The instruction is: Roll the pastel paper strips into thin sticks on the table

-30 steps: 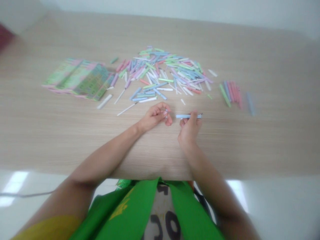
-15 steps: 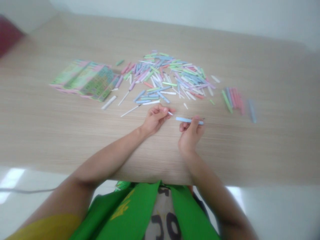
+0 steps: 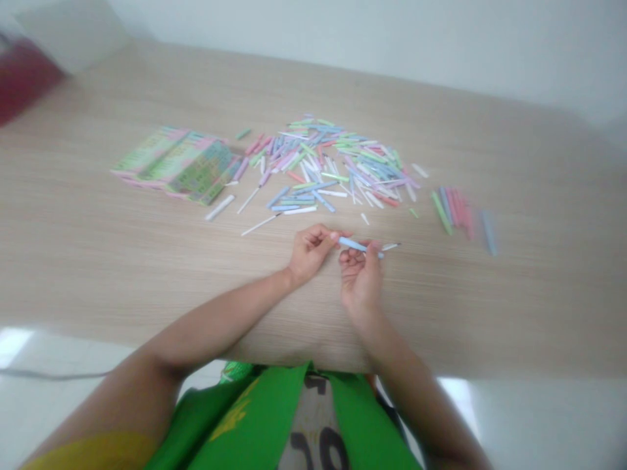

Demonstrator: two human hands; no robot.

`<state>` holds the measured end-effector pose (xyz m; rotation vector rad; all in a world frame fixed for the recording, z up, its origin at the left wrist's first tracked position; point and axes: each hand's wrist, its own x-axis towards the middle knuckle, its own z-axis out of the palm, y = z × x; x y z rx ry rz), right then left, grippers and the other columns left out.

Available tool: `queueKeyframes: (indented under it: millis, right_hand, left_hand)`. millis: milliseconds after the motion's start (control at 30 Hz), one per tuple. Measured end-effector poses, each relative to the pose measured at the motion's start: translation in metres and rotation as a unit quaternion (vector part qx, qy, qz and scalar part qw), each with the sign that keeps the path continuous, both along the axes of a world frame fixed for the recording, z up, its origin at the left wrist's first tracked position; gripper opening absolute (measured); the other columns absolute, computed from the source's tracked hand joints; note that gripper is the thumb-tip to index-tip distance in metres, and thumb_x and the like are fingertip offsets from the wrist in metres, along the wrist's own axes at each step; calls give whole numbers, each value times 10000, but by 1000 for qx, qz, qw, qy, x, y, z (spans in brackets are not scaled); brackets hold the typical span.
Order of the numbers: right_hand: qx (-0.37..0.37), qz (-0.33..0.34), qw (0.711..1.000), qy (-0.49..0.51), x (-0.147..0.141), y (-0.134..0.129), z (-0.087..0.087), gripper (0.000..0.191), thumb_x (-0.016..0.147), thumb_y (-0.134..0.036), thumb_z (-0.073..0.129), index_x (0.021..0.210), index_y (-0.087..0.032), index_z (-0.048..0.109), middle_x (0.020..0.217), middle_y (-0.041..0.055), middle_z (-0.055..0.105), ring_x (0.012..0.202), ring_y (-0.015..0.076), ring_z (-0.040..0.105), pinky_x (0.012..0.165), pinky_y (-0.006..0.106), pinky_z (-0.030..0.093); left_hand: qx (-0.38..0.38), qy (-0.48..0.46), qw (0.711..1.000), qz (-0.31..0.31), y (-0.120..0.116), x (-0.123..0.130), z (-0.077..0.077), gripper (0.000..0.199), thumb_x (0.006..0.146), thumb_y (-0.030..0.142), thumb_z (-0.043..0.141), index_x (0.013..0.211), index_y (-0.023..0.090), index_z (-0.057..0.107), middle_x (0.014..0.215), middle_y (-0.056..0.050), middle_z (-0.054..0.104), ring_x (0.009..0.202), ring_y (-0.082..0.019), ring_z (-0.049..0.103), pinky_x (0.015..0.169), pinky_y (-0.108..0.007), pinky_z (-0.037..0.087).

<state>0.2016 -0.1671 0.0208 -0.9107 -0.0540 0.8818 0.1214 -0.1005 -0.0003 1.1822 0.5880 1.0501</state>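
Note:
Between my two hands, a slim light-blue tube [image 3: 351, 244] lies at a slight slant. My right hand [image 3: 361, 274] pinches it near its right end, and a thin white stick with a dark tip [image 3: 390, 247] pokes out beyond those fingers. The fingertips of my left hand [image 3: 313, 251] are closed at the tube's left end; the small white piece there is now hidden. Just beyond the hands spreads a heap of pastel tubes and sticks [image 3: 375, 163], in blue, green, pink, purple and white.
Green and pink printed packs [image 3: 171, 163] lie at the left of the wooden table [image 3: 147, 261]. Right of the heap sit a row of green, blue and pink tubes [image 3: 455, 207] and a lone blue tube [image 3: 488, 232]. A red object [image 3: 29, 78] is at the far left.
My right hand has brought the blue tube left, so its end now meets my left fingertips. The gap between them has closed. The whole view has shifted slightly.

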Motion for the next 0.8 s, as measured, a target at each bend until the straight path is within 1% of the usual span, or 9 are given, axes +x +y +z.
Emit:
queueKeyframes:
  millis: [67, 133, 267, 367, 433, 533, 600, 700, 800]
  right_hand:
    - [-19, 43, 995, 91, 3, 2, 3, 242, 966, -397, 576, 825, -203, 544, 567, -74, 572, 521, 60, 563, 545, 164, 459]
    - [-32, 87, 984, 152, 6, 4, 6, 271, 1002, -355, 525, 787, -193, 548, 573, -64, 565, 509, 53, 549, 522, 152, 450]
    - [-1, 136, 970, 201, 8, 5, 14, 392, 1065, -306, 378, 736, -175, 549, 583, -50, 541, 502, 39, 515, 529, 135, 457]
    - [3, 179, 965, 193, 6, 2, 17, 420, 1063, -344, 381, 699, -181, 513, 520, -81, 462, 404, 32, 365, 444, 129, 374]
    - [-5, 206, 964, 166, 5, -1, 17, 425, 1027, -379, 463, 644, -195, 449, 451, -112, 346, 352, 38, 196, 382, 143, 277]
    - [-4, 217, 966, 141, 4, -7, 19, 469, 1001, -396, 471, 586, -206, 365, 393, -122, 221, 355, 50, 65, 365, 160, 192]
    - [-2, 229, 964, 136, 5, -10, 21, 483, 1007, -454, 403, 590, -210, 388, 391, -112, 260, 357, 56, 70, 380, 170, 214]
    - [-13, 255, 960, 117, 7, -12, 24, 503, 999, -550, 313, 672, -213, 492, 487, -86, 446, 361, 55, 100, 406, 199, 274]
    - [-39, 276, 956, 94, 3, -11, 23, 403, 997, -452, 338, 753, -202, 536, 596, -77, 529, 356, 41, 103, 401, 206, 251]
  left_hand:
    - [43, 56, 997, 35, -1, -3, 1, 387, 877, 537, 690, 826, 155, 727, 818, -62, 767, 749, -147, 678, 746, -268, 511]
    - [72, 89, 992, 46, -2, -5, 1, 400, 922, 535, 629, 953, 159, 764, 888, -70, 782, 742, -142, 660, 762, -272, 507]
    - [119, 64, 991, -15, -2, -8, 2, 463, 942, 502, 612, 1291, 209, 695, 1212, -107, 752, 898, -175, 684, 901, -320, 503]
    - [222, 66, 971, -58, -1, -9, 7, 534, 904, 444, 686, 1400, 256, 625, 1359, -118, 683, 1144, -231, 633, 1071, -392, 409]
    - [295, 72, 950, -69, -3, -9, 11, 493, 891, 402, 712, 1365, 278, 657, 1368, -113, 678, 1218, -248, 596, 1120, -431, 345]
    - [340, 58, 936, -64, -10, -9, 16, 340, 909, 355, 693, 1240, 290, 737, 1361, -108, 681, 1179, -244, 620, 1071, -449, 375]
    - [341, 56, 938, -36, -15, -10, 17, 261, 909, 357, 691, 1145, 286, 777, 1312, -103, 712, 1110, -238, 644, 1028, -445, 406]
    - [310, 88, 946, 36, -19, -13, 14, 219, 898, 429, 694, 1019, 279, 799, 1192, -81, 765, 1016, -235, 667, 1037, -459, 402]
    - [273, 127, 946, 119, -17, -14, 11, 271, 912, 495, 656, 974, 269, 790, 1085, -68, 771, 989, -234, 659, 1057, -468, 396]
